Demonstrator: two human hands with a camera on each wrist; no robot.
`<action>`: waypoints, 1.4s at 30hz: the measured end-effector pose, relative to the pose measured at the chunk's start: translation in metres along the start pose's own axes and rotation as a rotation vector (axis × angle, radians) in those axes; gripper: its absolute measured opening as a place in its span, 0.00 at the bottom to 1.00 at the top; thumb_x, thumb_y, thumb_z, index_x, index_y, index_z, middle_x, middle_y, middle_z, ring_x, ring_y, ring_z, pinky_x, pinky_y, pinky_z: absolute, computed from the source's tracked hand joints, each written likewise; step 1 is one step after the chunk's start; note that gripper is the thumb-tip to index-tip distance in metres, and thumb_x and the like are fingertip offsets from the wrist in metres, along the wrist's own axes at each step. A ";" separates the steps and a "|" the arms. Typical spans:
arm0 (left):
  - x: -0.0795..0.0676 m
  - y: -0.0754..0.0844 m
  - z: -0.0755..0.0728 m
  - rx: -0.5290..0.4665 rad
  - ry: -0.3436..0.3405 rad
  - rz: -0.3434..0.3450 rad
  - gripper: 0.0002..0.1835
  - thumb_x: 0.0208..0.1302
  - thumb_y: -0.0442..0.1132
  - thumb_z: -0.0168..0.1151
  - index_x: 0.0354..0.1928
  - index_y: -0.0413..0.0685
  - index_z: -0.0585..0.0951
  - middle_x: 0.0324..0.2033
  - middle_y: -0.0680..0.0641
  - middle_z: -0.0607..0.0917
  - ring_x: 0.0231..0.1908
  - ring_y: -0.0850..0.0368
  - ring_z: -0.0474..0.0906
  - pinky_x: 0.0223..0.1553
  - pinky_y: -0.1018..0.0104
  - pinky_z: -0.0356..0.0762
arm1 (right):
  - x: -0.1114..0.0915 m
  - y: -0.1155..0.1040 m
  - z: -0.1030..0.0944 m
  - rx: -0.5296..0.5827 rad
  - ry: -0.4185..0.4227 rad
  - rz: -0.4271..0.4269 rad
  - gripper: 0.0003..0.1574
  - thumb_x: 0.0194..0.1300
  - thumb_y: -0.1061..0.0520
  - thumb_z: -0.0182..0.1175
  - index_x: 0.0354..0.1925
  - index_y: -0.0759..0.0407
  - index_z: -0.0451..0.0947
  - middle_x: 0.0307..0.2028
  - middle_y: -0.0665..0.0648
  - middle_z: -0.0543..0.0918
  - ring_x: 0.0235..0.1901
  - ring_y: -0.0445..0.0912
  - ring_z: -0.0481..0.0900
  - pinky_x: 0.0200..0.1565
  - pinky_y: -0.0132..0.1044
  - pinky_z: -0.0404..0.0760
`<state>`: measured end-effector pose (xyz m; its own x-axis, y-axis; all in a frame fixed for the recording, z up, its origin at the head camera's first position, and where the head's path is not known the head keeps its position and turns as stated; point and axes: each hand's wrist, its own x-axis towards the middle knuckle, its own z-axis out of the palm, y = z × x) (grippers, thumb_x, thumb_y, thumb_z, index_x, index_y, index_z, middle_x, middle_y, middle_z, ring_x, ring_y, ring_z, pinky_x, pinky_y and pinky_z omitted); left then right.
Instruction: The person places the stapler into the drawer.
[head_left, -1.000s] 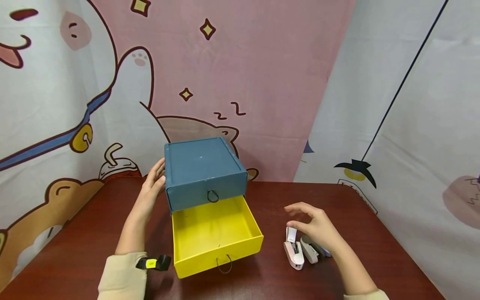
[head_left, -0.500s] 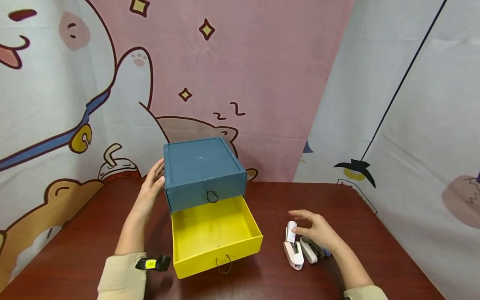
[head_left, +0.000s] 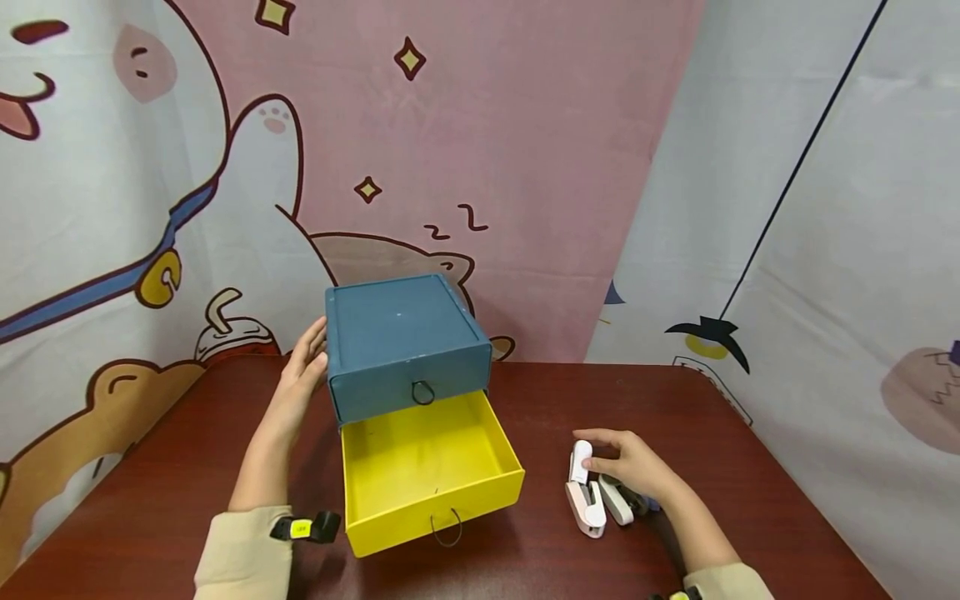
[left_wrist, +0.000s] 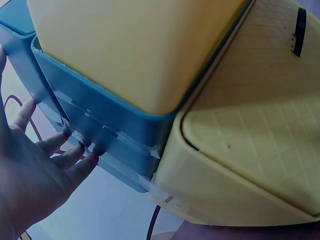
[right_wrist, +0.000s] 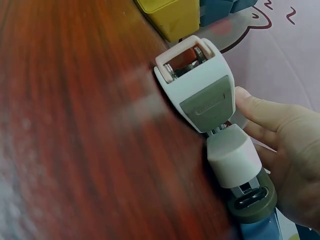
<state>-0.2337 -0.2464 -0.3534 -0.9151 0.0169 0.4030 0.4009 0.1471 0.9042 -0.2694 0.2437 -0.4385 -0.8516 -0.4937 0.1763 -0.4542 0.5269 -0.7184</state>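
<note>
In the head view a blue drawer unit (head_left: 408,325) stands at the middle of the table, its lower yellow drawer (head_left: 435,521) pulled out. My left hand (head_left: 296,387) rests against the unit's left side, fingers spread and extended on the blue wall (left_wrist: 90,107) in the left wrist view. To the right lies a white stapler (head_left: 587,508) on the tabletop. My right hand (head_left: 633,462) pinches its far end, the thumb (right_wrist: 257,107) against its side; the fingertips are partly hidden in the right wrist view. Close beside it lies a second stapler (head_left: 617,502), white and olive.
A bluish object (head_left: 654,505) shows partly under my right wrist, beyond the second stapler. The dark red-brown table (head_left: 547,400) ends at the patterned cloth backdrop (head_left: 540,167). The upper blue drawer is closed, with a ring handle (head_left: 423,392).
My right hand has come down onto the white stapler's far end, thumb and index finger lowering around it. The left hand, the unit and the staplers keep their places.
</note>
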 end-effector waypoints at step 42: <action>0.000 0.002 0.000 -0.028 -0.008 0.007 0.31 0.75 0.45 0.42 0.76 0.59 0.49 0.73 0.46 0.48 0.71 0.45 0.43 0.65 0.38 0.44 | 0.009 -0.068 0.008 0.105 0.435 -0.198 0.22 0.50 0.63 0.73 0.46 0.59 0.84 0.42 0.56 0.82 0.37 0.42 0.77 0.37 0.32 0.78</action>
<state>-0.2327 -0.2463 -0.3518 -0.9125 0.0253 0.4084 0.4084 0.1189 0.9050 -0.2446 0.1976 -0.3936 -0.7919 -0.2309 0.5653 -0.6089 0.3683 -0.7026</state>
